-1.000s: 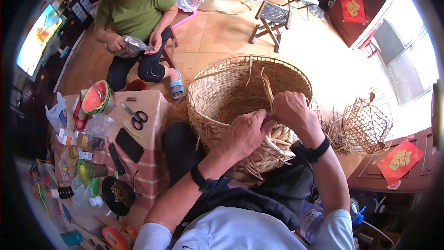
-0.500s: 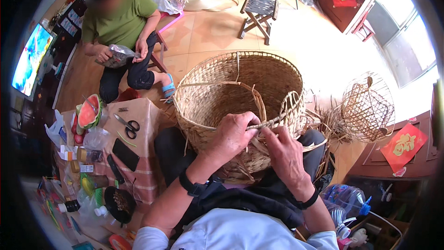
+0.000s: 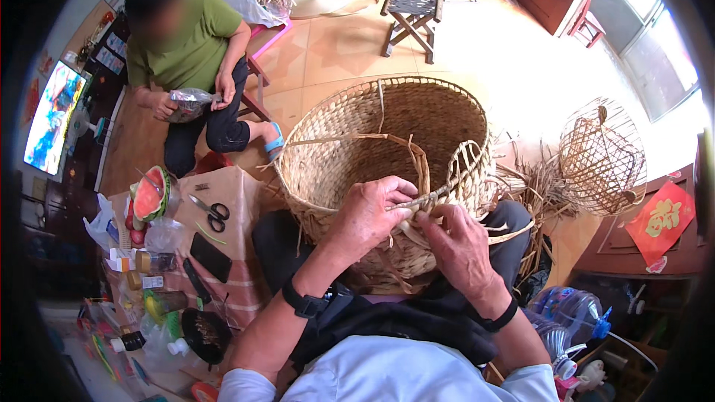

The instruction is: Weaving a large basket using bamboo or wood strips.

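Observation:
A large round woven straw basket (image 3: 316, 167) rests between my knees with its mouth up. My left hand (image 3: 372, 212) is closed on the near rim, fingers over the edge and thumb toward the right hand. Just beside it, my right hand (image 3: 458, 242) pinches a flat straw strip against the outside of the rim. A loose straw strip (image 3: 421, 164) rises inside the basket and folds over toward the left. Right of my hands, a braided loop (image 3: 469, 156) stands up from the rim. Strip ends hang beneath my fingers, which partly hide the join.
At left, a cloth-covered table (image 3: 242, 249) bears scissors (image 3: 216, 216), a phone (image 3: 211, 257) and cut watermelon (image 3: 151, 192). Loose straw (image 3: 544, 182) and an openwork basket (image 3: 603, 156) lie right. A seated person (image 3: 186, 52) holds a plastic bag; a folding stool (image 3: 412, 18) stands beyond.
The view has shifted slightly. My hands stay at the same stretch of rim, with the right fingers drawn in a little closer around the strip.

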Available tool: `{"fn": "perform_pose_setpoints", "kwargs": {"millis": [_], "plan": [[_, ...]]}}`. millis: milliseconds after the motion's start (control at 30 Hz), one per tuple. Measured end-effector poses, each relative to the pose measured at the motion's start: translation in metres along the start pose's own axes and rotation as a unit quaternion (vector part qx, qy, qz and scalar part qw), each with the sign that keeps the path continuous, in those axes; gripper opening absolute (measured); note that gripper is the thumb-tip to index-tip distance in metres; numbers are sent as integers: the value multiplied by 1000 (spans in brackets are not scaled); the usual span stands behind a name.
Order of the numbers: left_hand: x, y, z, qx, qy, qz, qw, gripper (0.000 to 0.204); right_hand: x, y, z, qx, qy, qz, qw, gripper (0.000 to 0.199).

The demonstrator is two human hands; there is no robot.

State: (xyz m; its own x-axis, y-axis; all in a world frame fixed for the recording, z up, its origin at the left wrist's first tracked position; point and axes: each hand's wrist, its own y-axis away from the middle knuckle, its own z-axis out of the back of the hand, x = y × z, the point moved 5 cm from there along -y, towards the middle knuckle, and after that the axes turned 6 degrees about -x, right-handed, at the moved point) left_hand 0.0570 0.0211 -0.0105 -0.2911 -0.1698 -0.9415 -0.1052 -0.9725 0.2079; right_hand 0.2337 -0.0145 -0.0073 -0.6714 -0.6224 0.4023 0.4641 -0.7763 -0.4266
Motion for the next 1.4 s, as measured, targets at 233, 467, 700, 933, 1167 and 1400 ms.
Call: {"fn": "perform_pose_setpoints", "kwargs": {"millis": [233, 467, 700, 933, 1167, 1400], "plan": [[9, -7, 2, 42, 47, 22, 998, 30, -11, -12, -11, -113, -144, -84, 979, 21], [18, -13, 9, 196, 139, 64, 969, 39, -15, -4, -17, -130, -160, -96, 974, 27], [11, -16, 13, 253, 96, 40, 962, 34, -15, 2, -19, -139, -134, -49, 980, 38], [43, -36, 12, 195, -67, 3, 979, 62, 0, 0, -18, -131, -92, -20, 987, 35], [3, 12, 9, -18, -179, -201, 963, 21, -7, -12, -9, -93, -148, -90, 981, 31], [7, 8, 9, -54, -168, -226, 958, 21, 11, -29, 0, 13, -119, -147, 982, 20]]}}
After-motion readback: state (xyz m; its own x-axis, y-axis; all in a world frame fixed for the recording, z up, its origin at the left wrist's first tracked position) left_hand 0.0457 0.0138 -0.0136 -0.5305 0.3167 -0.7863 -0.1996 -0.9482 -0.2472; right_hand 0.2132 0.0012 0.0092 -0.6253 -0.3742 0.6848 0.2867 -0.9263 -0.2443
